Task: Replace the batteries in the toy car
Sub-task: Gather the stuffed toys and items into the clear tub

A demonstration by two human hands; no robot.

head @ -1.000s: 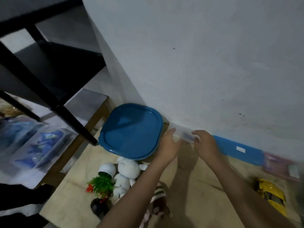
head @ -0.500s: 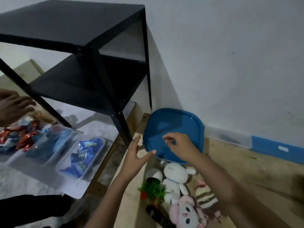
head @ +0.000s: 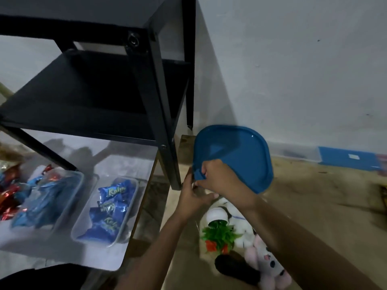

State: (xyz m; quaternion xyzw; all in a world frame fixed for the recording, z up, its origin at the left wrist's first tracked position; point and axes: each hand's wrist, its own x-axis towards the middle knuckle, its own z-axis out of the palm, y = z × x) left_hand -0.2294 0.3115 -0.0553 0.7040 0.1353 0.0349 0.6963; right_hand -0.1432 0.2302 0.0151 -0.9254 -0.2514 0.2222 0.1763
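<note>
A blue square lid (head: 236, 155) stands tilted near the wall, above a pile of soft toys. My right hand (head: 217, 178) is closed on the lid's near left corner. My left hand (head: 192, 197) comes up from below, its fingers curled around the same corner and its thumb under my right hand. The corner itself is mostly hidden by my fingers. No toy car and no batteries can be made out in this view.
A black metal shelf (head: 163, 114) stands just left of the lid. Clear trays of blue-wrapped sweets (head: 109, 210) lie on a white table at left. A white plush (head: 240, 227), a pink plush (head: 266, 262) and a toppled artificial plant (head: 219, 233) lie on the wooden surface (head: 314, 206).
My hands left the clear box by the wall and moved left to the blue lid. Half a second ago they hovered open at it; now both are closed on its corner.
</note>
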